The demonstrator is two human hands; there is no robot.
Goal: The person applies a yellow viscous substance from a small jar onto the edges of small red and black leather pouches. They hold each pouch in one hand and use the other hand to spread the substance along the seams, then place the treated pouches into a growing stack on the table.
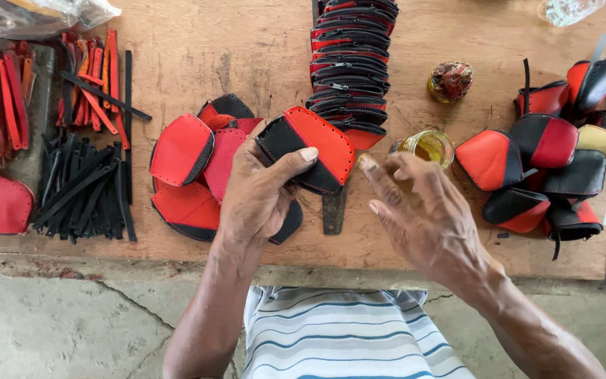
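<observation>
My left hand (pixel 257 189) grips a red and black leather piece (pixel 313 146) with stitch holes along its edge, thumb across its face, held just above the wooden table (pixel 247 49). My right hand (pixel 419 210) hovers beside it to the right, fingers spread and holding nothing, its index fingertip close to the piece's right edge. Just behind the right hand stands a small glass jar of yellow liquid (pixel 429 146). Under my left hand lies a loose pile of similar red and black flat pieces (pixel 187 168).
A long overlapping row of zippered black and red pieces (pixel 351 63) runs up the middle. Folded red and black pouches (pixel 548 168) are heaped at right. Black strips (pixel 85 186) and red strips (pixel 96 81) lie at left, a lumpy jar (pixel 450 81) behind.
</observation>
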